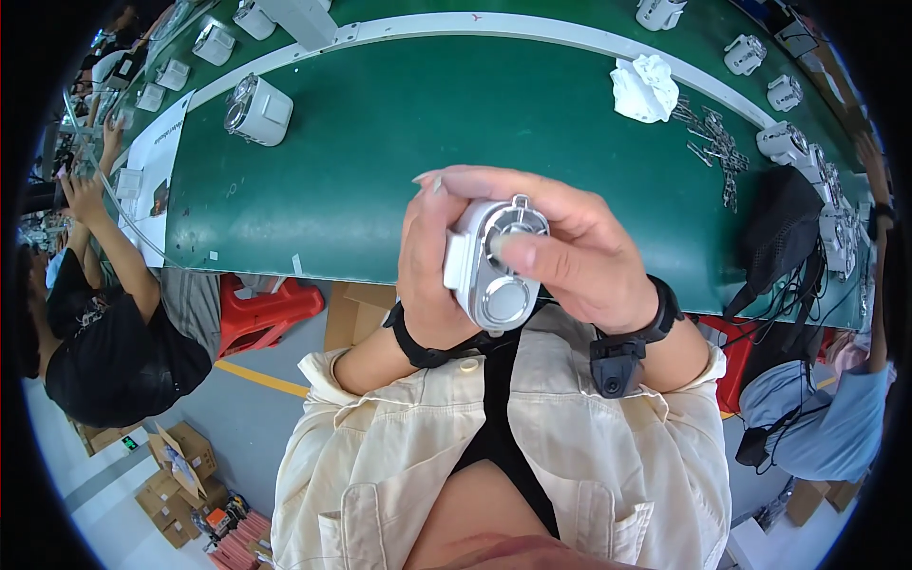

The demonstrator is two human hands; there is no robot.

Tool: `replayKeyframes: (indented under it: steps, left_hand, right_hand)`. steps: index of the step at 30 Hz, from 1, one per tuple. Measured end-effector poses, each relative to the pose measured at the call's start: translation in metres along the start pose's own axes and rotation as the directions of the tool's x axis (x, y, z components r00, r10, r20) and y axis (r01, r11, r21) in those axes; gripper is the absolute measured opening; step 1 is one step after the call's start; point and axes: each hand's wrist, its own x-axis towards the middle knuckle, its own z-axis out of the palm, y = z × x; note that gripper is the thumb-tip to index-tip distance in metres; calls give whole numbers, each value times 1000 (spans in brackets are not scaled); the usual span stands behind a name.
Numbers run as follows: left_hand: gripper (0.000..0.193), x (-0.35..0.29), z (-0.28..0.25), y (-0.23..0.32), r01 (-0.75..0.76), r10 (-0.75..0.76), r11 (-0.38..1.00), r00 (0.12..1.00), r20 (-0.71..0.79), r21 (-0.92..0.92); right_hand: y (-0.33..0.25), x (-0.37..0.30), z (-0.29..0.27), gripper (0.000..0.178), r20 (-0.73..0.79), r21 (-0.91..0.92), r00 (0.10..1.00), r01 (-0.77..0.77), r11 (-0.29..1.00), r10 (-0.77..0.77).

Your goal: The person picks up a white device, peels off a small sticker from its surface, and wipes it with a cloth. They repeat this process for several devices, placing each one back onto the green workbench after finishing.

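Both my hands hold a white rounded device in front of my chest, just past the bench's near edge. Its silver face, with two round parts one above the other and a small silver clip at the top, is turned up. My left hand wraps round its left side, fingers closed. Across the far side curl the fingers of my right hand, while its thumb presses on the upper round part and partly covers it. A similar white device lies at the far left of the green bench.
A crumpled white sheet and a pile of small metal parts lie at the right. A black bag with cables sits near the right edge. More white devices line the rail. People work at both sides; a red stool stands left.
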Motion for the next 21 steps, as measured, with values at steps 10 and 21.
replayKeyframes:
  steps: [10,21]
  left_hand:
    - [95,-3,1,1,-49,50,999,999,13,-22]
    - [104,3,3,1,-120,122,991,992,24,-63]
  right_hand:
    - [-2,0,-7,48,109,28,994,-29,999,26]
    - [-6,6,-3,45,-23,36,987,-155,987,156]
